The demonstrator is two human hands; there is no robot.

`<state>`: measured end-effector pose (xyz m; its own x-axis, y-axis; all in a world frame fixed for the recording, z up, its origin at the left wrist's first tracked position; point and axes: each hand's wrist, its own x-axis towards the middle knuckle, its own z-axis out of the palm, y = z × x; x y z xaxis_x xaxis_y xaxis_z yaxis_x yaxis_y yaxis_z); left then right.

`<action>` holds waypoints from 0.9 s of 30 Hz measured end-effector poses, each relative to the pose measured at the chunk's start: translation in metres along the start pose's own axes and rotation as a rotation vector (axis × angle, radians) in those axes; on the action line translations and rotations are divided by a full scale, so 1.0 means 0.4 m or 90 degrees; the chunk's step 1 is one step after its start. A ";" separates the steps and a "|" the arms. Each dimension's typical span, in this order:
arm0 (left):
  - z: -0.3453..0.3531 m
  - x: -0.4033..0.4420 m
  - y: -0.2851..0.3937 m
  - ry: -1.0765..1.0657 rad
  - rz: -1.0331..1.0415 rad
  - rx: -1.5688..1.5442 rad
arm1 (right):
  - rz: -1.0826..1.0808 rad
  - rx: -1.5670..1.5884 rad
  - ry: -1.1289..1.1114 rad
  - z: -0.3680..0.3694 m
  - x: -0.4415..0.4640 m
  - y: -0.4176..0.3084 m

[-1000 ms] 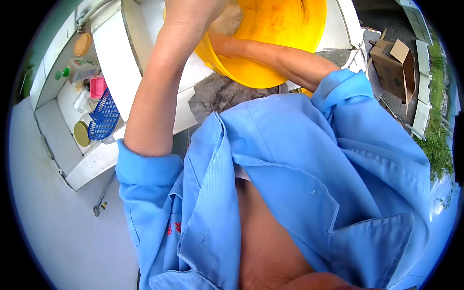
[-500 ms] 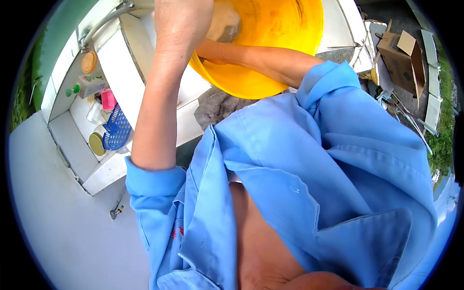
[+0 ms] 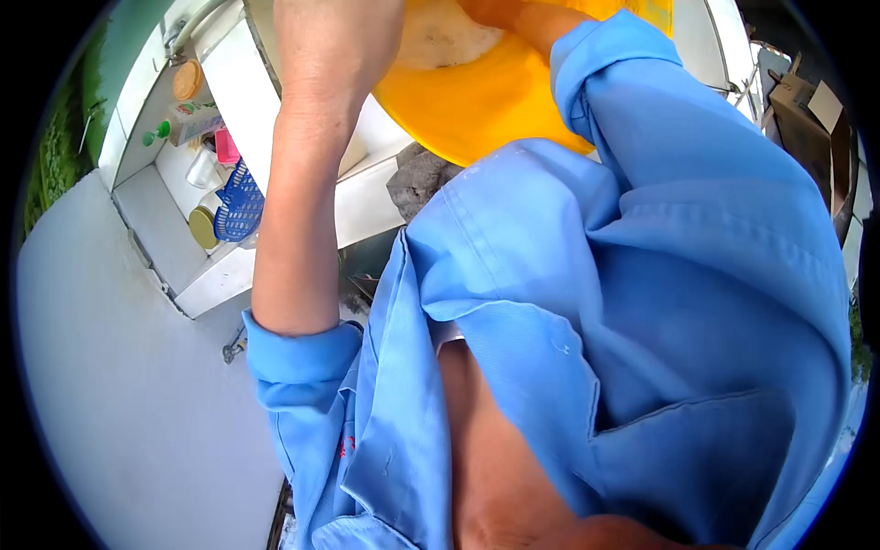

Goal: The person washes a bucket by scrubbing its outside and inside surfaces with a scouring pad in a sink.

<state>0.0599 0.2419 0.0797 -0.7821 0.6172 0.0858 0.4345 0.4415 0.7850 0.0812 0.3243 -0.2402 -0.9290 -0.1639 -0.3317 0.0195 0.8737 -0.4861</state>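
A large yellow basin (image 3: 486, 101) stands tilted at the top of the view, cut off by the frame edge. Inside it lies a pale, whitish patch (image 3: 445, 38); whether it is liquid or cloth I cannot make out. My left hand (image 3: 339, 46) is over the basin's left side, back of the hand towards me, its fingers beyond the top edge. My right hand (image 3: 495, 11) reaches into the basin near the pale patch, only partly in view, with its fingers hidden. Both arms wear rolled-up blue sleeves.
At left, a white sink-like compartment (image 3: 151, 215) holds a blue plastic basket (image 3: 240, 206), a pink container (image 3: 225, 147), a green-capped bottle (image 3: 188, 124) and a jar with a gold lid (image 3: 203, 226). A grey stone (image 3: 417, 183) sits below the basin. A cardboard box (image 3: 807, 119) lies far right.
My right hand and forearm have moved up and right within the basin. The pale patch shows wider. The whole view has shifted slightly, with the basin's near rim lower left of my right sleeve.
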 end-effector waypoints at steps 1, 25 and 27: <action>-0.005 -0.003 0.002 0.004 -0.061 0.061 | -0.001 0.091 0.010 -0.001 0.019 -0.035; -0.034 -0.023 -0.047 0.149 0.097 0.453 | -0.013 0.118 -0.124 -0.361 -0.446 -0.193; -0.029 -0.005 -0.079 0.143 0.152 0.515 | -0.043 0.524 0.162 -0.341 -0.351 -0.336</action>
<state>0.0428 0.2192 0.0620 -0.6619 0.6469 0.3788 0.7152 0.6962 0.0608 0.1586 0.2924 -0.0182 -0.9905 -0.0094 -0.1373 0.1311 0.2403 -0.9618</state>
